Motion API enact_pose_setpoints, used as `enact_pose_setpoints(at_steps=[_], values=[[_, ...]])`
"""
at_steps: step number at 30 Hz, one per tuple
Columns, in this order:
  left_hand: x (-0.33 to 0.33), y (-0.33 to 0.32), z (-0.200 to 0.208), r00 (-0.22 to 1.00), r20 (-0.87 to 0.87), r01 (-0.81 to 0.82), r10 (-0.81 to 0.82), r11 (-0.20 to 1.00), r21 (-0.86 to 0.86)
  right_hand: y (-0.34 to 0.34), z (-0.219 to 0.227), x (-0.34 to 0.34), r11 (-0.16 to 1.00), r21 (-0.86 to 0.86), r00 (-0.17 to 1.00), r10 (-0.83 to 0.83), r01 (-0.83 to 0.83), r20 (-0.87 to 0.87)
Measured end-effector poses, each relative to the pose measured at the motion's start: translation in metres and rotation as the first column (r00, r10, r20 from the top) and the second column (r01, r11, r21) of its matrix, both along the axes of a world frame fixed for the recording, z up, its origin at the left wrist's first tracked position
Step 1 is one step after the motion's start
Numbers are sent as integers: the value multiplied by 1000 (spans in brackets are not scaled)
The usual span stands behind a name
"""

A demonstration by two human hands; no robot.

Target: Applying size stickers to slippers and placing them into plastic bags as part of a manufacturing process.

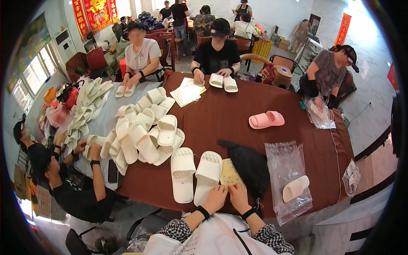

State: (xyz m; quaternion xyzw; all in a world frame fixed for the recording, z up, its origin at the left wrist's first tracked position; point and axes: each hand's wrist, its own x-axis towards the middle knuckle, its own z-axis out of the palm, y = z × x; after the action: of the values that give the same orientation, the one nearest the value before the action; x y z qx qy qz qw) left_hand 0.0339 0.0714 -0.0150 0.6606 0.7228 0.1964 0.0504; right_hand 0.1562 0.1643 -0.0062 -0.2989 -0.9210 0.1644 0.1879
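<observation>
My left hand [216, 198] and my right hand [239, 197] meet at the near edge of the table. Their fingertips are closed together on the lower edge of a yellow sticker sheet [230, 171] with small pale labels. A pair of cream slippers lies just left of it: the left slipper [182, 180] and the right slipper [209, 170], toes pointing away from me. My left hand overlaps the right slipper's heel end. Right of the sheet is a crumpled black cloth item [250, 165]. Whether a single label is between my fingers is too small to tell.
A heap of cream slippers [142, 136] lies left. Clear plastic bags [282, 159], one under a pale slipper [296, 188], lie right. Beyond is a pink slipper [265, 120] on the brown tablecloth [221, 123]. Co-workers handle slippers, sheets [187, 92] and a bag around the table.
</observation>
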Motion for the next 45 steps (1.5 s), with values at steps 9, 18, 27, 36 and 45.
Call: enact_pose_setpoints(at_steps=[9, 18, 27, 36, 45], values=[[1, 3, -4, 999, 53, -5, 8, 998, -56, -3, 2, 5, 992, -115, 996, -61, 54, -59], [-17, -5, -2, 899, 436, -17, -28, 995, 99, -13, 20, 8, 941, -339, 987, -70, 17, -144], [-54, -40, 24, 662, 660, -473, 356, 881, -1, -16, 18, 22, 815, -579, 985, 103, -4, 139], [-59, -47, -5, 656, 323, -737, 683, 672, 75, -27, 0, 29, 865, -486, 949, 247, -123, 198], [-78, -2, 2, 624, 244, -780, 743, 611, 134, -23, 6, 20, 886, -441, 958, 236, -144, 162]])
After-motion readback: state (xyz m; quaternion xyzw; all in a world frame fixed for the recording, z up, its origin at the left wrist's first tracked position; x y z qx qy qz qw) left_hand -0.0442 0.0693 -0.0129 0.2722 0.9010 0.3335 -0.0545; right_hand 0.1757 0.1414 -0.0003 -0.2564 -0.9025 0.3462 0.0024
